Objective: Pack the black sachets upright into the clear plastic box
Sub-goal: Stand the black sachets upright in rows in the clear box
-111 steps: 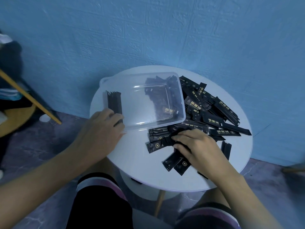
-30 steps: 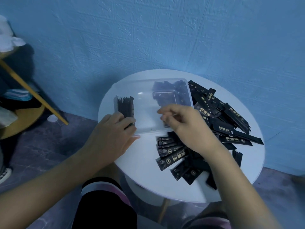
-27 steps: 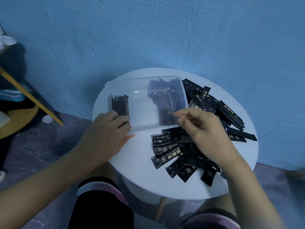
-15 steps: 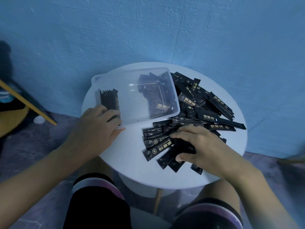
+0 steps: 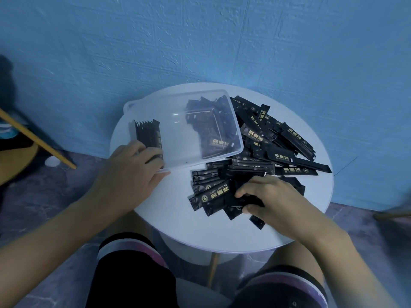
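Observation:
A clear plastic box (image 5: 178, 121) sits at the back left of the round white table (image 5: 173, 225). Several black sachets (image 5: 148, 135) stand upright against its left wall. My left hand (image 5: 131, 172) grips the box's near left corner, its fingers curled against that upright row. A loose heap of black sachets (image 5: 273, 143) spreads over the right half of the table. My right hand (image 5: 273, 196) lies on the near part of the heap, fingers and thumb curled round a few sachets (image 5: 235, 202).
A blue textured wall (image 5: 200, 41) rises right behind the table. My knees in dark shorts (image 5: 131, 270) sit under the table's near edge. A yellow wooden leg (image 5: 35, 138) slants across the floor at the left.
My right hand came back from over the box down to the near sachets and closed on a few. My left hand has stayed on the box's corner.

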Tool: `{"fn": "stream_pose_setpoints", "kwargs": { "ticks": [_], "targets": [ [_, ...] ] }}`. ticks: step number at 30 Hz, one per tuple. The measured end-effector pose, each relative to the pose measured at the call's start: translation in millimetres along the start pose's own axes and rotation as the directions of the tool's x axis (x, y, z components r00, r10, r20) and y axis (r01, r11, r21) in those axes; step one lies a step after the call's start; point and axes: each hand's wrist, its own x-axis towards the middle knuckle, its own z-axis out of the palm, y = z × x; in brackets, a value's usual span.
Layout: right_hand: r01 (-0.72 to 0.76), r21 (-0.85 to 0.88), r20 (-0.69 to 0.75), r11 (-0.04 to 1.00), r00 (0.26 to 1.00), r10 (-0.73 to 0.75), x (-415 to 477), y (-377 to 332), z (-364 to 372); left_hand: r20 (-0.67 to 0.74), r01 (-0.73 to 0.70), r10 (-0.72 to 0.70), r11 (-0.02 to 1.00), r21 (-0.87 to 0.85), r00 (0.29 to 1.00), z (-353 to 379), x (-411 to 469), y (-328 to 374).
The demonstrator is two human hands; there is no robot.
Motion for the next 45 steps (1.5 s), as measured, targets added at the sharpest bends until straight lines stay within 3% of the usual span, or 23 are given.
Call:
{"fn": "stream_pose_setpoints", "kwargs": {
  "ticks": [7, 13, 23, 29, 35, 39, 42, 45],
  "targets": [
    [0.080, 0.052, -0.063, 0.995, 0.995, -0.076, 8, -7, 1, 0.007, 0.012, -0.012, 1.000, -0.002, 1.000, 1, 0, -1],
    [0.079, 0.054, -0.012, 0.995, 0.997, -0.078, 1, 0, 2, 0.015, 0.012, -0.012, 1.000, -0.003, 1.000, 0, 1, 0],
    [0.120, 0.010, -0.048, 0.993, 0.992, -0.119, 3, 3, 9, 0.020, 0.010, -0.010, 1.000, 0.012, 1.000, 2, 0, -2],
    [0.182, 0.010, -0.212, 0.983, 0.961, -0.175, 12, 1, 14, 0.005, 0.011, -0.011, 1.000, 0.010, 1.000, 1, 1, -1],
    [0.190, 0.239, -0.373, 0.952, 0.924, -0.091, 29, -11, 4, -0.001, 0.009, -0.009, 1.000, 0.014, 1.000, 2, 1, -1],
    [0.227, 0.491, -0.458, 0.841, 0.889, 0.027, 52, -34, -17, 0.008, 0.010, -0.010, 1.000, 0.018, 1.000, 4, 0, -1],
    [0.232, 0.526, -0.533, 0.818, 0.839, 0.104, 78, -57, -32, 0.005, 0.016, -0.016, 1.000, 0.014, 1.000, 3, 0, 2],
    [0.179, 0.450, -0.573, 0.875, 0.810, 0.128, 110, -79, -39, -0.006, 0.006, -0.006, 0.999, 0.033, 1.000, 2, 2, 6]
  ]
}}
